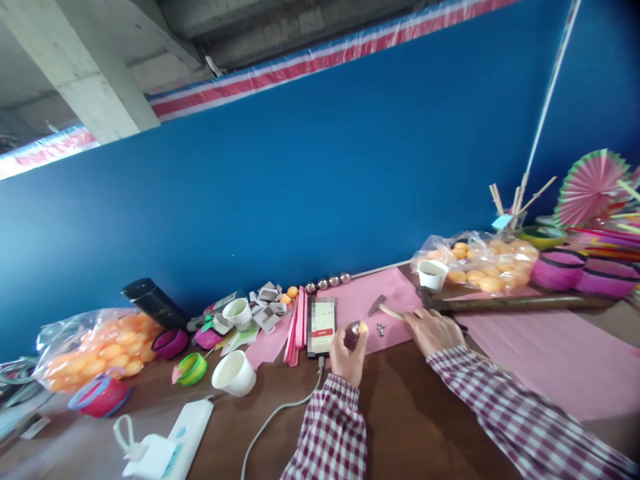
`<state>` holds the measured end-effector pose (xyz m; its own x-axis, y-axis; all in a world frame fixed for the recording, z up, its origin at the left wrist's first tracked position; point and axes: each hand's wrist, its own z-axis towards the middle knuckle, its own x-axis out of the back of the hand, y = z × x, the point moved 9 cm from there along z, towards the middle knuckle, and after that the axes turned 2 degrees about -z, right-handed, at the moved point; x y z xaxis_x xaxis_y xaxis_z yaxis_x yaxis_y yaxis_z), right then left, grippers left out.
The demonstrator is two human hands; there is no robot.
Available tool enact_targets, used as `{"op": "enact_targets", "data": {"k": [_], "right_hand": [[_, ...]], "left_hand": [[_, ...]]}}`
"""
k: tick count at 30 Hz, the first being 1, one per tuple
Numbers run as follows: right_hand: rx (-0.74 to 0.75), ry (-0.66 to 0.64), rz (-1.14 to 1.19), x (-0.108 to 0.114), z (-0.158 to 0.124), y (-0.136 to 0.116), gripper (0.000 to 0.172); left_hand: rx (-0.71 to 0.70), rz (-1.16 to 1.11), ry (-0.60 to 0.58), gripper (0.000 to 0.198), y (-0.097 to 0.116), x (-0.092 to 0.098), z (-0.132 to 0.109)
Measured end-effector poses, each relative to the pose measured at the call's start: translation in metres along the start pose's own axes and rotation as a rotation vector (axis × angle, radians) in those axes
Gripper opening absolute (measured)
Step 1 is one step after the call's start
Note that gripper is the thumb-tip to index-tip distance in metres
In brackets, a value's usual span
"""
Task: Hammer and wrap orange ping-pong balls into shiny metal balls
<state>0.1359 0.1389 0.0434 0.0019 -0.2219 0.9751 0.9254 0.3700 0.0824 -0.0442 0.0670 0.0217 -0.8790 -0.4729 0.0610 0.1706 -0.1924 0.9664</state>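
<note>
My left hand (347,357) is closed round a small orange ball (363,328) with a dark, shiny piece on it, held just above the brown table (410,420). My right hand (433,331) rests on the wooden handle of a small hammer (385,308) that lies on a pink paper sheet (360,300); its fingers curl over the handle. A few small metal bits (381,328) lie on the pink sheet between my hands. A phone (321,325) lies to the left of my left hand, with a cable running from it.
Bags of orange balls sit at the left (95,347) and back right (480,263). White cups (234,373), a power bank (170,447), coloured tape rolls (191,369), pink paper fans (590,187) and a long wooden stick (520,304) crowd the table against the blue wall.
</note>
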Motion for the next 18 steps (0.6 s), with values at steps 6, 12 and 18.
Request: {"op": "enact_targets", "data": {"k": [6,12,18], "right_hand": [[0.028,0.062,0.002,0.002,-0.003,-0.001,0.031],[-0.030,0.121,0.017,0.012,-0.002,0.002,0.030],[0.094,0.158,0.270,0.011,-0.003,-0.031,0.028]], "left_hand": [[0.005,0.013,-0.009,0.037,0.001,-0.001,0.000],[0.018,-0.020,-0.005,0.037,-0.002,0.000,0.001],[0.024,-0.042,0.005,0.040,0.000,0.001,0.002]]}}
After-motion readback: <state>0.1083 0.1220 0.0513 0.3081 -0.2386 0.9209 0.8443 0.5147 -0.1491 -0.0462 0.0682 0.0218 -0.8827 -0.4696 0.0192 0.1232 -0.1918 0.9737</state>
